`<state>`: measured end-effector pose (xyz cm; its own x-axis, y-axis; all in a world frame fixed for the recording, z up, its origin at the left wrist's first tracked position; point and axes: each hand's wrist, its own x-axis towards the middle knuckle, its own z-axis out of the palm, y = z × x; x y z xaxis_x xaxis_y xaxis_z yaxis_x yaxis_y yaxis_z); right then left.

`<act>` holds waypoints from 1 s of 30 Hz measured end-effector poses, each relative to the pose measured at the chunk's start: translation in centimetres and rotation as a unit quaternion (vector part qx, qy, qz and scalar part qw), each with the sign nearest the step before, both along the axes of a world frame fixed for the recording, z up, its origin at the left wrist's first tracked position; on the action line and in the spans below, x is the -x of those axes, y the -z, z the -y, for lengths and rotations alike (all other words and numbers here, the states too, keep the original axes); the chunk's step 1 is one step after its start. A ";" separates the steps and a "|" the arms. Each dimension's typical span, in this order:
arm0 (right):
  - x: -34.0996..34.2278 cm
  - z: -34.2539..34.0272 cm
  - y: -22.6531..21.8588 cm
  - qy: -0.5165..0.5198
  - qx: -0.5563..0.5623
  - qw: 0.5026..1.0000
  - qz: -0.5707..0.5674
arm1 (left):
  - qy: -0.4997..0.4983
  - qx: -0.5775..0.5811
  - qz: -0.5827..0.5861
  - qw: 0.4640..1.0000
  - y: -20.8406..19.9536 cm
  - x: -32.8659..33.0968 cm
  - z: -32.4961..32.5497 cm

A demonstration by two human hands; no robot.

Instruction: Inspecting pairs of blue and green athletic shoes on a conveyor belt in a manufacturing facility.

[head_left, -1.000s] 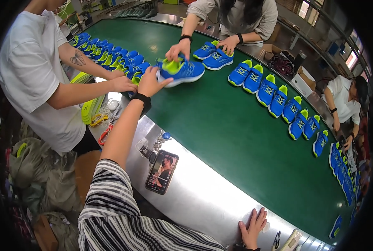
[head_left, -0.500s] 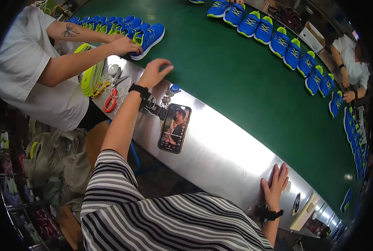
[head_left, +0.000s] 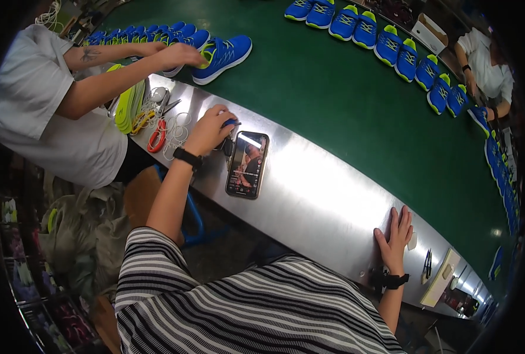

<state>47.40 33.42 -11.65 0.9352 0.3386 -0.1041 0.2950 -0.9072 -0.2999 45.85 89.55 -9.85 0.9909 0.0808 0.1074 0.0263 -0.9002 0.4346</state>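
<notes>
My left hand (head_left: 209, 131) is curled over a bunch of keys with a blue fob (head_left: 230, 123) on the metal table edge; its fingers cover most of the bunch. Just to its right lies a phone (head_left: 247, 165) with its screen lit and a video showing. My right hand (head_left: 395, 239) lies flat on the metal edge with fingers stretched out, holding nothing. Beside its fingers is a small pale round piece (head_left: 412, 241). To the left of my left hand are red-handled scissors (head_left: 157, 137) and loose white cord (head_left: 177, 133).
A green conveyor belt (head_left: 309, 118) runs past the metal edge (head_left: 315, 194). Blue sneakers stand in a row (head_left: 387, 46) on its far side and at the left (head_left: 222, 58). A co-worker's hand (head_left: 183, 56) touches a shoe at left; another person (head_left: 486, 65) works at right. Yellow-green insoles (head_left: 129, 106) lie nearby.
My left hand has come down and closed over the keys. My right hand stays flat on the metal. The co-worker's hands have moved along with the near shoe, which sits farther right.
</notes>
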 end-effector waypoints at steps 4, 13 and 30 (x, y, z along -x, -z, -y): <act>-0.3 -0.4 0.1 -0.011 -0.010 1.000 0.005 | -0.047 -0.014 0.074 0.996 0.0 3.2 0.8; -0.3 -0.5 0.2 -0.012 -0.007 1.000 0.009 | -0.134 0.138 0.188 0.963 -1.0 7.3 10.6; 10.8 6.3 -1.6 -0.039 -0.015 0.995 0.090 | 0.163 0.042 0.189 0.967 3.0 9.9 23.1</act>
